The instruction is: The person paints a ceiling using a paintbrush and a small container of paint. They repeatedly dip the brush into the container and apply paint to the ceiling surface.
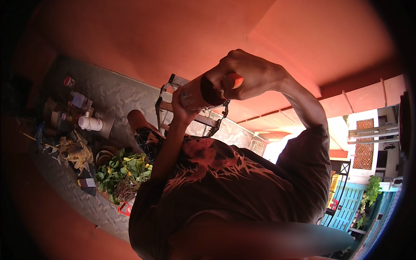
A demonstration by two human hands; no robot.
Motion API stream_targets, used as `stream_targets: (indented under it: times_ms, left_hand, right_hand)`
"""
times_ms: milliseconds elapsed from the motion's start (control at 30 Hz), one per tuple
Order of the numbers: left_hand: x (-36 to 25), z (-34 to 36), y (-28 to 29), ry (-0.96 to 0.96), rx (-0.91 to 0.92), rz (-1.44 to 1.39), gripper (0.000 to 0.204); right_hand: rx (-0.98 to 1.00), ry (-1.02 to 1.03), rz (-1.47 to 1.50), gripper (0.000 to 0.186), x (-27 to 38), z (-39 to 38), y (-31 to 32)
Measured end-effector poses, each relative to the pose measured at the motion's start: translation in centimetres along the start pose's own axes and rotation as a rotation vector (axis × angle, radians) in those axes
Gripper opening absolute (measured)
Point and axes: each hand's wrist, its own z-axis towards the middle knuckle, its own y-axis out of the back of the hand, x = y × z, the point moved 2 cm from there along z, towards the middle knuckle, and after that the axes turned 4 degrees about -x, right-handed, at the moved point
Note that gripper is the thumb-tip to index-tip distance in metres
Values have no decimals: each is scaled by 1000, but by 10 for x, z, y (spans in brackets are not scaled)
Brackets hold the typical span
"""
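Observation:
My left hand (185,110) is wrapped round a reddish, paint-smeared can (190,96), held tilted with its dark mouth toward the right. At that mouth is my right hand (249,73), its fingers closed round an orange-ended handle (233,81). The fingers and the can's rim hide the handle's other end, so I cannot tell what tool it belongs to. Just behind the can stands a folding ladder (166,106) with dark metal joints, partly covered by my arm and the can.
A reddish-orange wall (173,34) rises close ahead. On the grey floor at left lie a white container (91,123), a small red-and-white tub (69,81), leafy green plants (123,169) and a red crate (125,208). A turquoise gate (349,206) stands far right.

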Motion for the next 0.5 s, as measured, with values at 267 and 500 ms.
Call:
stream_targets:
  times_ms: [267, 500]
  left_hand:
    - [15, 3, -4, 73, -11, 31, 46]
    - [12, 6, -20, 144, -6, -5, 59]
  right_hand:
    - [133, -123, -98, 16, 8, -8, 13]
    - [-17, 26, 12, 13, -5, -32, 24]
